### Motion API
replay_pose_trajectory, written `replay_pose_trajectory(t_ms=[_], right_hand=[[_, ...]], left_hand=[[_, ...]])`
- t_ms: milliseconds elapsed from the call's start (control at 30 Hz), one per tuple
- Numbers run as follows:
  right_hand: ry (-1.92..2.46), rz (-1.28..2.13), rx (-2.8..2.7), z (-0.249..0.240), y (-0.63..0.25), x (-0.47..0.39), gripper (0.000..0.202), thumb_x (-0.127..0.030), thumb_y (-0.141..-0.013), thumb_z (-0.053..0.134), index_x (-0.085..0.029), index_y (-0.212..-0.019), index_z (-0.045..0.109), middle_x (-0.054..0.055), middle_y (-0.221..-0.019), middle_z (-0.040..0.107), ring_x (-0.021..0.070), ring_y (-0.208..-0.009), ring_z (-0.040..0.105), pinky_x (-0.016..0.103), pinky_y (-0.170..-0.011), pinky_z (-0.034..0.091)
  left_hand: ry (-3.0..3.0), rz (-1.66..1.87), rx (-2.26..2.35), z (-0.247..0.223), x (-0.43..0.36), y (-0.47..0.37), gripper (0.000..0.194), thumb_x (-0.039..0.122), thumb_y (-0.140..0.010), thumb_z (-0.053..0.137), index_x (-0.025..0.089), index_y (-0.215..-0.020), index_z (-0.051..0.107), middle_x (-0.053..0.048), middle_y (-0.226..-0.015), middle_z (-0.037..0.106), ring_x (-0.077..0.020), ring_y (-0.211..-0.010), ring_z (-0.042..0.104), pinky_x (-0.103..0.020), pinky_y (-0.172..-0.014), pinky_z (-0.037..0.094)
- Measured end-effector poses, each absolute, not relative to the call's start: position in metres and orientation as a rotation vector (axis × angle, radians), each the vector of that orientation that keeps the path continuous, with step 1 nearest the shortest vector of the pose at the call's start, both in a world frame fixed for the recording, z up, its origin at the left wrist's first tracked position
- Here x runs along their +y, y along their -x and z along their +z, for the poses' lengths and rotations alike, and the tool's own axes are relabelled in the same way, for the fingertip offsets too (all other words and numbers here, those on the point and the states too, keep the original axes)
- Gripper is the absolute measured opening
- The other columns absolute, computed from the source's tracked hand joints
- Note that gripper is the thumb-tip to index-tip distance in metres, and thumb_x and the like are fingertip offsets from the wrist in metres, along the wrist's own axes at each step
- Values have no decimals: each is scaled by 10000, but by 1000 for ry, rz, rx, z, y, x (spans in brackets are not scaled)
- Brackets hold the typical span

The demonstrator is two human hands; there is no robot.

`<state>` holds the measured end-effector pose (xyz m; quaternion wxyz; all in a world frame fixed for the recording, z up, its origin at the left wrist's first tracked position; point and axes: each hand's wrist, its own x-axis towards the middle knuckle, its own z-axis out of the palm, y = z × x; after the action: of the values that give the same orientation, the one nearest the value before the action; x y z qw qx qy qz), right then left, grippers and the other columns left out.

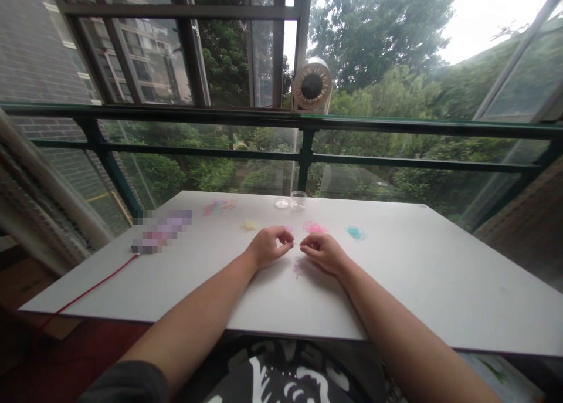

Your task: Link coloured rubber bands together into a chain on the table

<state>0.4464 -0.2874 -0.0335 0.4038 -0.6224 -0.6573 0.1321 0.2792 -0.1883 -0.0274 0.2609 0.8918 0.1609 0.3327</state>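
Observation:
Over the middle of the white table, my left hand (269,246) and my right hand (323,251) face each other, fingertips pinched. A thin pale rubber band (297,244) is drawn out between them. Just below lies a small clump of pinkish bands (298,268), close to my right hand. Beyond my fingers are a pile of pink rubber bands (314,227) and some lilac bands (285,229), partly hidden by my left hand. A yellow pile (248,226) sits to the left, and a turquoise pile (355,233) to the right.
Near the white table's (417,262) far edge stand a clear plastic cup (298,200) and a round lid (282,203). Mixed-colour bands (219,207) lie at the back left. A blurred-out device (162,232) with a red cable (94,285) rests on the left. Behind, a fan (312,85) stands by the green railing (197,117).

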Motion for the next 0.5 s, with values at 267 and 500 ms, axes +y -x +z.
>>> replay_pose_trajectory(t_ms=[267, 500], right_hand=[[1535, 361, -1664, -35, -445, -287, 142, -256, -705, 565, -137, -724, 641, -14, -561, 508, 84, -506, 403, 206, -481, 322], [1553, 324, -1660, -34, -446, -285, 155, -267, -714, 539, -144, -704, 632, -12, -561, 523, 88, -510, 407, 207, -489, 324]], left_hand=[[-2446, 880, 417, -27, -188, -279, 112, 214, -704, 587, 160, -791, 632, -16, -766, 663, -107, -669, 576, -217, -642, 456], [-2459, 879, 424, -28, -188, -280, 122, 233, -707, 584, 170, -802, 627, -6, -775, 666, -103, -671, 579, -214, -661, 460]])
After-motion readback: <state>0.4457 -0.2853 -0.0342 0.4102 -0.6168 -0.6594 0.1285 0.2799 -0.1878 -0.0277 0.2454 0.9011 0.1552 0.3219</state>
